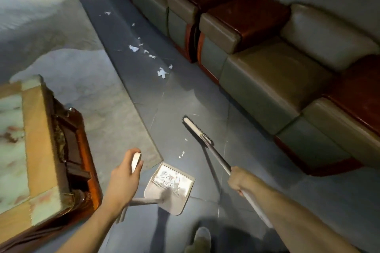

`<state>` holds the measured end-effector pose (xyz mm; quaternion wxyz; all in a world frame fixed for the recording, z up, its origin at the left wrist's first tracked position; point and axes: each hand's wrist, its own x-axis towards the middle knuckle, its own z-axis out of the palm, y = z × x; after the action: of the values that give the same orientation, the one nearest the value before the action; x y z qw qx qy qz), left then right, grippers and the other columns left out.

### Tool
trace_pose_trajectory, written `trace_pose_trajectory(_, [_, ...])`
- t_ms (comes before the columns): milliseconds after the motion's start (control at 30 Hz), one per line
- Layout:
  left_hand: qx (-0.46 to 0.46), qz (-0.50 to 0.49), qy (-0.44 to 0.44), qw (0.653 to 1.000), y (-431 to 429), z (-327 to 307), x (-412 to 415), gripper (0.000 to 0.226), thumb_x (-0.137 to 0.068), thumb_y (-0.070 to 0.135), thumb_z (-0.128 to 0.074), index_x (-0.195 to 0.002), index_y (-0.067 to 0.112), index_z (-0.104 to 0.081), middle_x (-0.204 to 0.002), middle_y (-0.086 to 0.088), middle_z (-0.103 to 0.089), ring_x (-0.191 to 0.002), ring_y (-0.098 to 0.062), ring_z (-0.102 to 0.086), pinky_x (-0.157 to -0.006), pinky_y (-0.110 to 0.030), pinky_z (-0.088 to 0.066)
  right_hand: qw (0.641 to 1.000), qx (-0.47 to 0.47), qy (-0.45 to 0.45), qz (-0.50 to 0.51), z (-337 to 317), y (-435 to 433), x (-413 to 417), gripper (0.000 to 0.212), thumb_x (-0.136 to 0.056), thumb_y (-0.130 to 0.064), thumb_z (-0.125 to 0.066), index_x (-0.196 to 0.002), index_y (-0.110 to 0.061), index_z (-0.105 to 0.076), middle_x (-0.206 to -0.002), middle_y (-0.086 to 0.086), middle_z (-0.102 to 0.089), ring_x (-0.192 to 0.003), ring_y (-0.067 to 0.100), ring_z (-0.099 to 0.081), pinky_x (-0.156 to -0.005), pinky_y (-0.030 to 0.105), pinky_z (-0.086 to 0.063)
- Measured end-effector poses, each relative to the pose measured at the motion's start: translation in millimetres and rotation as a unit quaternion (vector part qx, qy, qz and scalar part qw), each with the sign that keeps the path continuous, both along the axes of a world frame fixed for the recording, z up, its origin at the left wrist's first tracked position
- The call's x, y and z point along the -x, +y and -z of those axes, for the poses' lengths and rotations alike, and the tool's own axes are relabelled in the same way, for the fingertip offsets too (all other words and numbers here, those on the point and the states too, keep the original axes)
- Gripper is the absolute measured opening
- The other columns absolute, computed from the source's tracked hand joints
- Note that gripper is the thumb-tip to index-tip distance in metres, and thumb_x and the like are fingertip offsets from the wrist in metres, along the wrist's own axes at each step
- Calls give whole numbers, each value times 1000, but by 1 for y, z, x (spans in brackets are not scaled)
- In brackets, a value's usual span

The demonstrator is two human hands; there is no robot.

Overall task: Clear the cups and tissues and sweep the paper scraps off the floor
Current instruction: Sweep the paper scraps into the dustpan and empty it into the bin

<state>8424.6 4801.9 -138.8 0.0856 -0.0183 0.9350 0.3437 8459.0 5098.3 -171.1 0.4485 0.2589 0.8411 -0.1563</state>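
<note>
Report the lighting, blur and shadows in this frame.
Head view: glare washes out the floor top left; the grey-green sofas sit dim; the marble-topped wooden table and white plastic dustpan smear with motion blur; the grey-handled broom casts a thin shadow.

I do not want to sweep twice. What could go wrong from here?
1. The dustpan already holds paper; a jerk of the left hand on its handle may spill it.
2. Two small scraps lie by the rug edge; the broom may push them onto it.
3. The far scraps lie near the sofa; a hard stroke may scatter them against it.
</note>
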Motion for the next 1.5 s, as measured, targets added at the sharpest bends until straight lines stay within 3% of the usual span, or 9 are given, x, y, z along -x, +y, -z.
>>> trace_pose_trajectory(67, [-6,-23,-2,1000,10,4,8,21,-97,31,-44,-103,47,-33,-63,-3,-58,-50,-19,-56,-54,-34,-51,999,4,-9,-35,18,5,19,43,-87,3,-53,-129,-2,-47,-122,17,-61,-90,29,-67,-53,23,-51])
trace_pose_trajectory(200, [-6,-49,2,999,26,6,18,21,-97,29,-44,-101,47,-33,-64,-4,-59,-52,-21,-58,-59,-38,-53,994,28,-18,-100,35,3,12,43,-92,-9,-50,-134,-9,-42,-129,12,-55,-113,25,-59,-76,24,-46])
trace_pose_trajectory(400, [-21,-65,5,998,30,-2,19,22,-97,30,-44,-99,49,-34,-62,-8,-59,-52,-26,-59,-58,-36,-51,979,78,-86,-168,-3,14,-25,66,-83,-4,-46,-146,-21,-30,-134,15,-53,-102,29,-63,-70,26,-49])
trace_pose_trajectory(533, [-33,-58,8,998,37,-8,16,15,-97,29,-45,-105,41,-39,-69,-1,-56,-57,-22,-57,-56,-36,-49,988,95,-59,-110,-42,41,-35,68,-81,-8,-39,-145,-30,-30,-123,17,-60,-48,14,-53,-33,18,-38])
trace_pose_trajectory(733, [-19,19,-14,1000,55,-11,20,17,-98,33,-43,-111,43,-37,-78,4,-54,-64,-15,-56,-69,-32,-46,993,112,-22,-2,-72,63,-39,34,-93,-15,-43,-125,-29,-43,-91,4,-57,-52,10,-50,-34,17,-37])
trace_pose_trajectory(867, [-8,50,4,999,72,-15,43,16,-98,31,-43,-109,41,-38,-77,-2,-58,-57,-19,-56,-61,-32,-46,992,98,1,84,-67,79,-35,26,-92,-15,-45,-115,-26,-46,-87,5,-57,-54,11,-51,-38,17,-40])
trace_pose_trajectory(1133, [11,148,-8,989,104,-10,115,16,-98,32,-44,-113,36,-42,-80,-8,-58,-65,-23,-51,-64,-30,-35,981,-13,51,187,-32,102,-8,28,-96,-16,-42,-124,-17,-47,-84,1,-52,-60,10,-52,-39,18,-35])
trace_pose_trajectory(1267, [18,191,1,981,124,1,159,17,-98,31,-44,-113,37,-39,-90,-2,-57,-75,-29,-51,-70,-29,-36,977,-51,47,203,-16,106,20,36,-98,-21,-43,-134,-16,-42,-106,4,-59,-62,7,-50,-41,16,-32])
trace_pose_trajectory(1500, [22,204,21,979,144,16,223,15,-97,32,-43,-109,38,-35,-78,-2,-54,-71,-30,-49,-66,-32,-38,986,64,-28,154,2,45,61,37,-93,-15,-45,-130,-11,-46,-93,4,-60,-67,14,-59,-43,17,-37])
